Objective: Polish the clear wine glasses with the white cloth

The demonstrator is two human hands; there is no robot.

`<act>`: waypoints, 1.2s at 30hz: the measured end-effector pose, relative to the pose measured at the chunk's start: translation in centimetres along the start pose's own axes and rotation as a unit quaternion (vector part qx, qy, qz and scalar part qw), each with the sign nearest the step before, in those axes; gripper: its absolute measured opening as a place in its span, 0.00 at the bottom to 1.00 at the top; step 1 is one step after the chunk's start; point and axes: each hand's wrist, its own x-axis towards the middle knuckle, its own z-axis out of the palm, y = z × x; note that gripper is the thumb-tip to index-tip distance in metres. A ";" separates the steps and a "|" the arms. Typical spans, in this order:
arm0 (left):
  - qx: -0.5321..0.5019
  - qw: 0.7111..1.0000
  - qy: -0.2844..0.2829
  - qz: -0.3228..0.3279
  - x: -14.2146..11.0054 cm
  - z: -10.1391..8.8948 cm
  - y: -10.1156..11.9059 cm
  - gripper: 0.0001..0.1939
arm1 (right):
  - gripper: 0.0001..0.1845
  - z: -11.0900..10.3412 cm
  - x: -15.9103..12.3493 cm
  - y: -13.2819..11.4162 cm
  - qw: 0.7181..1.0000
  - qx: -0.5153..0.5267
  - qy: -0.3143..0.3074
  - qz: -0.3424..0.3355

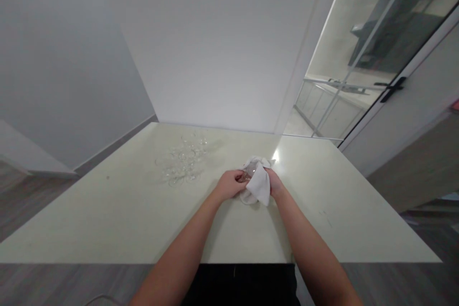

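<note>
Head view, sole entry

Item: white cloth (pixel 260 186), one, bunched and folded, a flap hanging toward the near edge; landmark for all places below

Item: clear glass piece (pixel 247 175), one, partly wrapped in the cloth at its left side; exact shape hidden

Item: hands, two; left hand (pixel 229 184) at the cloth's left, fingers curled around the glass piece; right hand (pixel 276 184) at the cloth's right, gripping the cloth, fingertips hidden behind it

Item: clear glassware (pixel 183 161), a group, left of the cloth and well apart; count uncertain

Progress, as judged: one piece in hand, wiping apparently under way and unfinished; whether the grouped pieces are wiped or waiting, cannot tell

Edges: desk (pixel 118 215), near edge well short of the cloth; wall (pixel 222 57) beyond the cloth at the far edge

Room: broad stretch of desk right of the cloth; leftward travel limited by the glassware
</note>
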 end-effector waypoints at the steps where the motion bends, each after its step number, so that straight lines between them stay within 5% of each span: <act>1: 0.088 0.995 0.029 0.023 0.0 -0.2 0.0 0.15 | 0.19 0.0 -0.3 -0.3 1.000 -0.014 -0.012 0.006; 5: 0.337 0.934 0.082 0.083 0.1 -0.5 0.0 0.06 | 0.14 0.1 -0.9 -0.4 0.988 -0.136 -0.062 -0.033; 9: 0.389 0.906 0.114 0.122 -0.1 -0.6 0.2 0.09 | 0.07 0.0 -0.4 0.7 0.979 -0.183 -0.027 -0.089; 13: 0.388 0.902 0.115 0.147 -0.4 -0.6 0.4 0.17 | 0.08 -0.6 -0.2 0.9 0.977 -0.189 -0.058 -0.082; 18: 0.397 0.900 0.111 0.140 -0.4 -0.2 0.1 0.15 | 0.10 -1.0 -0.4 0.5 0.969 -0.213 -0.087 -0.088; 24: 0.402 0.899 0.101 0.140 -0.3 -0.2 0.3 0.13 | 0.08 -1.5 0.0 1.5 0.954 -0.271 -0.052 -0.114; 31: 0.379 0.905 0.120 0.149 -0.4 -0.6 0.9 0.15 | 0.06 -1.5 0.0 1.6 0.974 -0.211 0.002 -0.077; 36: 0.367 0.915 0.103 0.132 -0.5 -0.6 0.7 0.16 | 0.07 -1.5 -0.2 0.2 0.966 -0.219 -0.130 -0.049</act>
